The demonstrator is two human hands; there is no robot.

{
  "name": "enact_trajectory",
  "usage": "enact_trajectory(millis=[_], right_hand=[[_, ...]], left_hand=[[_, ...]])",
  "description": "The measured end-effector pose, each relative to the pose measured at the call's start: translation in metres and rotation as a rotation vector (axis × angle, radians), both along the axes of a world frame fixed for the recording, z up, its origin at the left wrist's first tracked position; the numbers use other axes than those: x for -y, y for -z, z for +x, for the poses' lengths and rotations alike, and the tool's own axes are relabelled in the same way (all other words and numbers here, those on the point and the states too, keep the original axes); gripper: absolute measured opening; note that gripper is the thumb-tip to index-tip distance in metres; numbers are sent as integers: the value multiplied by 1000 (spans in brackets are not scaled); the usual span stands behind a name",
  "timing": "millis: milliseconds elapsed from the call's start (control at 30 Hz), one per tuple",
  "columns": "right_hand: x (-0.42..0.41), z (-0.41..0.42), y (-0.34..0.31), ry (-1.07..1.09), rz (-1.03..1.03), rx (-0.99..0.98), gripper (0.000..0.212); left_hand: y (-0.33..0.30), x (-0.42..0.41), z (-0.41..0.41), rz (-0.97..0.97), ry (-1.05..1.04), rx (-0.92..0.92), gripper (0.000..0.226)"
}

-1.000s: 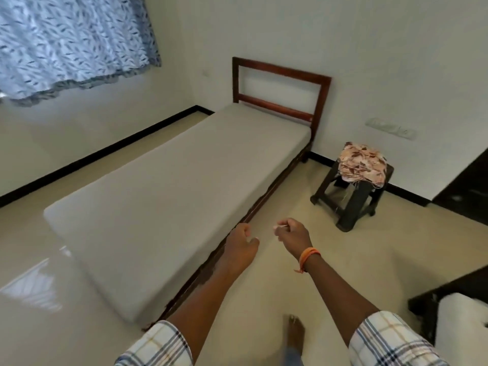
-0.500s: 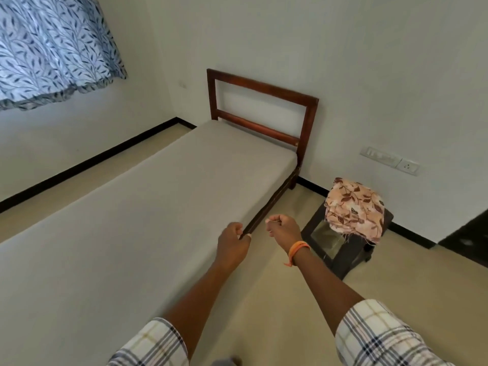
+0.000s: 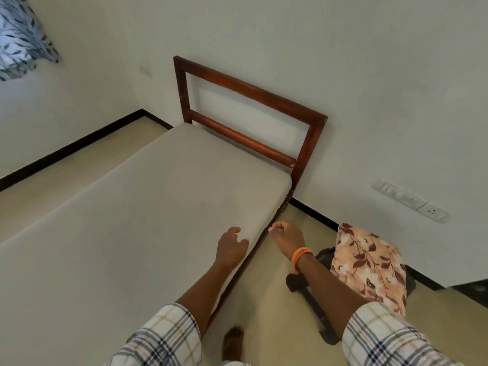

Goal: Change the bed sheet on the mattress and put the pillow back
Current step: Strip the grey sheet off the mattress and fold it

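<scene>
- Bare grey mattress (image 3: 137, 220) is seen lying uncovered on the wooden bed frame (image 3: 248, 93); no sheet is spread on it, and no pillow is in view.
- Folded floral cloth (image 3: 369, 265), judged to be the fresh sheet, is draped over a dark stool (image 3: 314, 299) just beside the bed; it could be pulled to the floor if snatched by one corner.
- Left hand (image 3: 231, 248) is held loosely curled over the mattress edge, gripping nothing.
- Right hand (image 3: 286, 237) is curled into a fist; whether something small is pinched cannot be told.
- Stool legs near the bare foot (image 3: 232, 344) could be tripped over.
</scene>
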State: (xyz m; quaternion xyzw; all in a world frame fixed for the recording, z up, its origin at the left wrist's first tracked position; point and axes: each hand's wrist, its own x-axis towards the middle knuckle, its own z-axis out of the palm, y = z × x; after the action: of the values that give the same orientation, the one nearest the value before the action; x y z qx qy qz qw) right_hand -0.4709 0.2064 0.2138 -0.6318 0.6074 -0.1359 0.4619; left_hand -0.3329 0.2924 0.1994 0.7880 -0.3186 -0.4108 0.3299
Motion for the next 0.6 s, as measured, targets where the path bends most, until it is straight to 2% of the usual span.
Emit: enact_trajectory(millis=[267,500,600], right_hand=[[222,61,66,-72,55,-83,27],[409,88,204,-110,154,-280,34],[471,100,272,-164,117,-403,37]], left_hand=[[61,197,61,136,-1,-44,52],[170,355,105,335,50,-96,63],[235,414,111,449,135,-128,70]])
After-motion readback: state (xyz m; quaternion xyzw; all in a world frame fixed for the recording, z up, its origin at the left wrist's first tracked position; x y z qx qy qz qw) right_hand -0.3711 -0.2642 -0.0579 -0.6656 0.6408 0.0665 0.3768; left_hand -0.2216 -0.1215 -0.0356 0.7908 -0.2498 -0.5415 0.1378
